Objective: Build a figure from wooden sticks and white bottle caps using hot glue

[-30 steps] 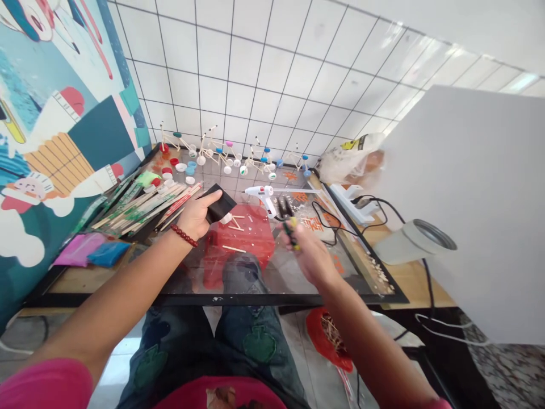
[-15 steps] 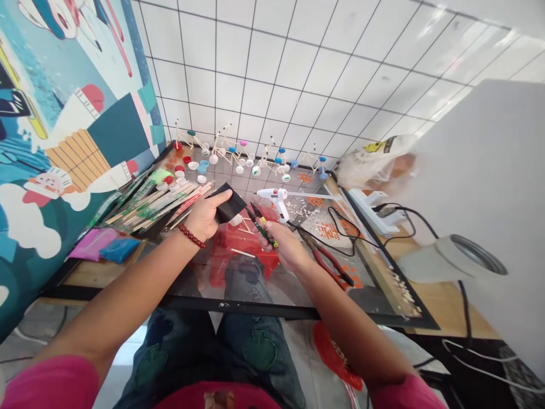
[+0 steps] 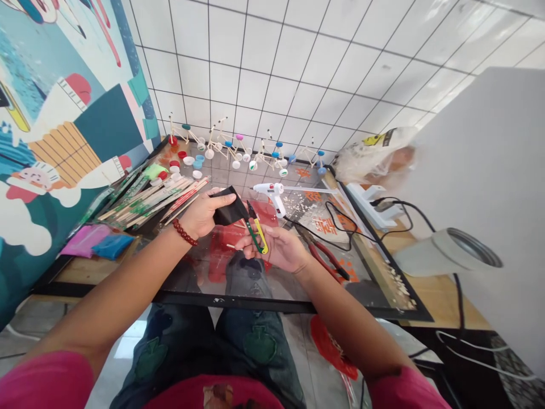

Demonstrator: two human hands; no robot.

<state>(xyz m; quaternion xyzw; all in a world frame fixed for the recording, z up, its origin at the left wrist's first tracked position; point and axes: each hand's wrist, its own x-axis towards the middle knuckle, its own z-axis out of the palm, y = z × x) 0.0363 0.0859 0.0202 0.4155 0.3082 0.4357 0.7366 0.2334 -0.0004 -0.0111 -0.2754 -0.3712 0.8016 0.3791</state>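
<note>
Snips [image 3: 256,237] across upturned right hand [image 3: 272,250], left hand [image 3: 202,215] pinching black sheet [image 3: 229,207] (thumb uppermost)

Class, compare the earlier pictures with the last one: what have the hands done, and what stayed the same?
The right hand has moved left toward the left hand and turned palm up, keeping the green-and-yellow snips, their tips now pointing up beside the black piece. Nothing was let go. The left hand still holds that piece, and the white glue gun stays beyond them.

Right hand [image 3: 275,249] with thread snips [image 3: 257,237], probably
</note>
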